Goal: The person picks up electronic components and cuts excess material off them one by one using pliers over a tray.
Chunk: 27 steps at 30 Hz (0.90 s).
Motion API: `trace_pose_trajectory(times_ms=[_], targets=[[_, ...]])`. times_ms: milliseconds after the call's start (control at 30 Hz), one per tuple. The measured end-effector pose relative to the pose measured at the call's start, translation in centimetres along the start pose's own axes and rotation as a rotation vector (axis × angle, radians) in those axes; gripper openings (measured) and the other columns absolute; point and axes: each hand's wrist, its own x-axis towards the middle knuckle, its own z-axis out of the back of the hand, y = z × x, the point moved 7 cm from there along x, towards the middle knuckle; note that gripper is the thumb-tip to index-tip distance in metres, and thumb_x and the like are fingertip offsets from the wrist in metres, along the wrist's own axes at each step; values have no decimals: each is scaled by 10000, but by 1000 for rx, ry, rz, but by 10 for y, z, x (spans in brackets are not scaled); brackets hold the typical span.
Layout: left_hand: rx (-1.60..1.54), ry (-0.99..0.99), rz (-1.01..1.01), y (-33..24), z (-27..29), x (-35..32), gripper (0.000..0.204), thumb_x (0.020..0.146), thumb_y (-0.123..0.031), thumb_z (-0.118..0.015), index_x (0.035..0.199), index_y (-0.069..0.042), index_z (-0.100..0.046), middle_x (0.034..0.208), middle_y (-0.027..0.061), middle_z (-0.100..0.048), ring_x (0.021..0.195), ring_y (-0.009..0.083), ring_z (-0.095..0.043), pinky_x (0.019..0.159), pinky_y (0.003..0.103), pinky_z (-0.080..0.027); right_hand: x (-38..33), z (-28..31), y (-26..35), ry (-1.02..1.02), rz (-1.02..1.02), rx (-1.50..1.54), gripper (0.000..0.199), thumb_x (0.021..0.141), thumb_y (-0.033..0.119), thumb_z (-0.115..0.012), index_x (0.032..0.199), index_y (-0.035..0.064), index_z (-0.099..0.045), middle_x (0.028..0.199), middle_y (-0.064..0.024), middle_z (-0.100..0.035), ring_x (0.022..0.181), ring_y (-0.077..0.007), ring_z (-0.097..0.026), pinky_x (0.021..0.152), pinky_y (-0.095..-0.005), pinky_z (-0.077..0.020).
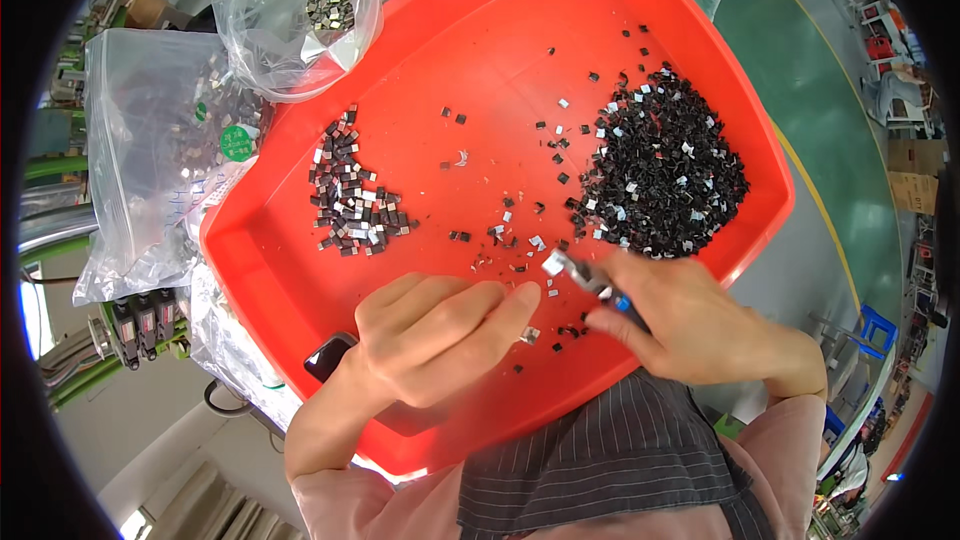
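Observation:
My left hand (445, 340) is over the near middle of a red plastic tray (480, 70), its fingers curled and pressed together. Whatever they pinch is hidden. Just below its fingertips is a small silvery metal piece (530, 336); I cannot tell whether the fingers touch it. My right hand (685, 320) grips small pliers (610, 293) with dark handles and a blue spot. At the jaws' tip is a small shiny piece (553, 262). On the tray's right lies a big heap of small black bits (665, 165); on its left, a smaller pile of black-and-silver parts (355, 200).
Clear bags of small metal parts, one at the far left (165, 140) and one at the back (290, 15), lean against the tray. A black glossy rectangular thing (328, 355) is by my left wrist. Loose bits lie across the tray's middle. Beyond it is green floor (790, 70).

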Motion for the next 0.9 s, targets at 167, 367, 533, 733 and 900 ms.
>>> trace_pose_trajectory(times_ms=[167, 367, 533, 733, 900], targets=[[99, -19, -36, -4, -1, -1, 329, 603, -91, -691, 931, -104, -715, 804, 8, -564, 530, 82, -523, 421, 195, -367, -5, -22, 9, 349, 22, 473, 322, 947, 249, -518, 1111, -20, -450, 829, -190, -624, 724, -343, -616, 659, -412, -456], [162, -20, -60, -5, -1, 0, 308, 631, -93, -711, 937, -131, -717, 850, 4, -566, 551, 87, -529, 439, 193, -361, -19, -14, 3, 385, -105, 919, 209, 946, 125, -524, 1099, -12, -491, 832, -60, -593, 762, -122, -597, 692, -273, -487], [189, -35, -62, -6, -2, 2, 264, 659, -101, -721, 920, -139, -717, 845, -3, -568, 560, 83, -527, 440, 194, -357, -34, 3, 10, 91, 114, 1381, 133, 915, 79, -534, 961, -44, -519, 839, -125, -624, 739, -158, -605, 663, -279, -491], [211, -31, -41, -6, -2, -1, 271, 666, -82, -708, 929, -147, -710, 841, -10, -567, 573, 85, -526, 454, 198, -361, -52, 13, 77, 174, 816, 1684, 341, 825, 80, -667, 1154, 6, -614, 991, -244, -657, 726, -374, -649, 607, -386, -534], [212, -40, -37, -5, -1, 1, 309, 629, -68, -705, 929, -143, -712, 842, -7, -569, 575, 90, -522, 460, 197, -369, -49, 4, 90, 569, 790, 1576, 103, 819, -44, -595, 906, -49, -652, 896, -187, -642, 687, -240, -626, 586, -256, -490]])
